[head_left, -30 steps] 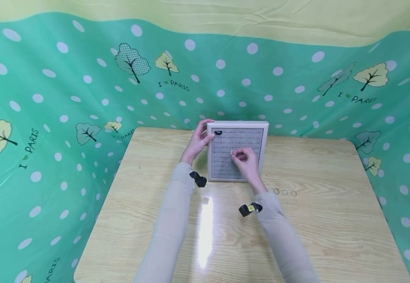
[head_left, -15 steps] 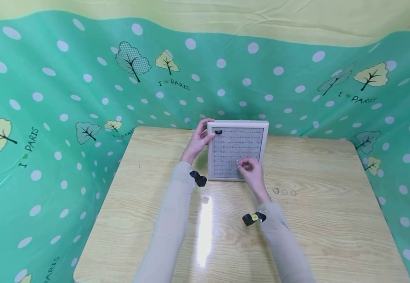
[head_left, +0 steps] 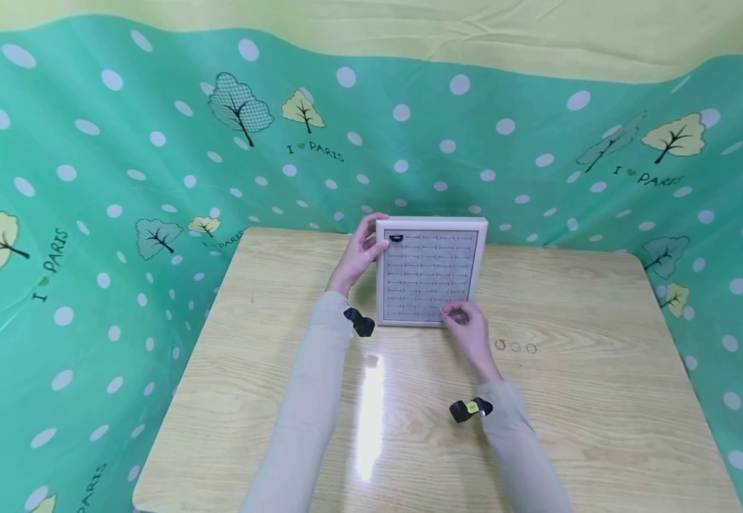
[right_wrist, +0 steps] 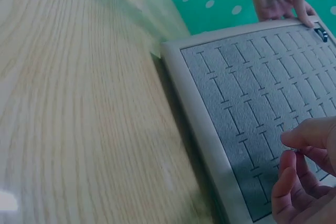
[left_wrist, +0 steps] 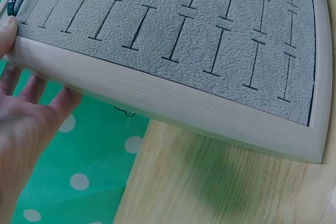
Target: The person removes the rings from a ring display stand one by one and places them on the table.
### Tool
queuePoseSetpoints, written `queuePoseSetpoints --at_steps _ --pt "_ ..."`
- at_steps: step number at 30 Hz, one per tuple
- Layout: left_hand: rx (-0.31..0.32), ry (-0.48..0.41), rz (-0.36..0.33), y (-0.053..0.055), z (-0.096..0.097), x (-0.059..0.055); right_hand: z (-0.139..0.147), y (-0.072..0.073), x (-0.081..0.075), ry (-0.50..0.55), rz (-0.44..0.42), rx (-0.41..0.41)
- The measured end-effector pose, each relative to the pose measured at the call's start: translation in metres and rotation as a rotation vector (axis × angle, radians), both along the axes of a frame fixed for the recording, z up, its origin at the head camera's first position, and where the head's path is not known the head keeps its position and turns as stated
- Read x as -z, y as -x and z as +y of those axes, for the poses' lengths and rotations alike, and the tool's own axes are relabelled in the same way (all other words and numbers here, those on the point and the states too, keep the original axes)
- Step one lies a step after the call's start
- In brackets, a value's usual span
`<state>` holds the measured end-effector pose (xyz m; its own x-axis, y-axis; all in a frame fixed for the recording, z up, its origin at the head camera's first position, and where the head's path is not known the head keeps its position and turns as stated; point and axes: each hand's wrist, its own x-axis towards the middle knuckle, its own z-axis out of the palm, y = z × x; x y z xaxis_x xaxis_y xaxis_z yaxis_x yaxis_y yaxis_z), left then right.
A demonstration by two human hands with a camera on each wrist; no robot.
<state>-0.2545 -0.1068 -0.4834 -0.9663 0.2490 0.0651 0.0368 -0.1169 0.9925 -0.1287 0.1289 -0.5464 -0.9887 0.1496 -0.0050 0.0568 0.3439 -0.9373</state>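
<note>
A ring display board (head_left: 432,274) with a pale frame and grey slotted foam stands tilted at the back of the table. My left hand (head_left: 356,260) grips its upper left edge, thumb on the front and fingers behind, as the left wrist view shows. A black ring (left_wrist: 17,2) sits in the corner slot beside that thumb. Near the board's lower right corner, my right hand (head_left: 470,331) pinches a light-coloured ring (head_left: 444,310) between thumb and fingertips, close to the foam. In the right wrist view the fingers hide most of this ring.
Right of the board, several thin rings (head_left: 516,347) lie in a row on the wooden table (head_left: 576,420). Behind the table hangs a green dotted cloth (head_left: 403,135) with tree prints.
My right hand has moved down and to the right across the board with the pinched ring. The left hand keeps its grip on the board's edge.
</note>
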Motion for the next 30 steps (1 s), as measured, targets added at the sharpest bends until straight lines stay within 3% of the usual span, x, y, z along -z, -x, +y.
queuePoseSetpoints --at_steps 14,30 --pt "0.008 -0.01 0.027 -0.001 0.0 -0.001 0.026 -0.019 0.014 -0.042 -0.105 0.017" --pt "0.009 -0.001 0.011 0.0 0.0 0.0 0.065 -0.04 0.028 -0.176 -0.064 0.002"
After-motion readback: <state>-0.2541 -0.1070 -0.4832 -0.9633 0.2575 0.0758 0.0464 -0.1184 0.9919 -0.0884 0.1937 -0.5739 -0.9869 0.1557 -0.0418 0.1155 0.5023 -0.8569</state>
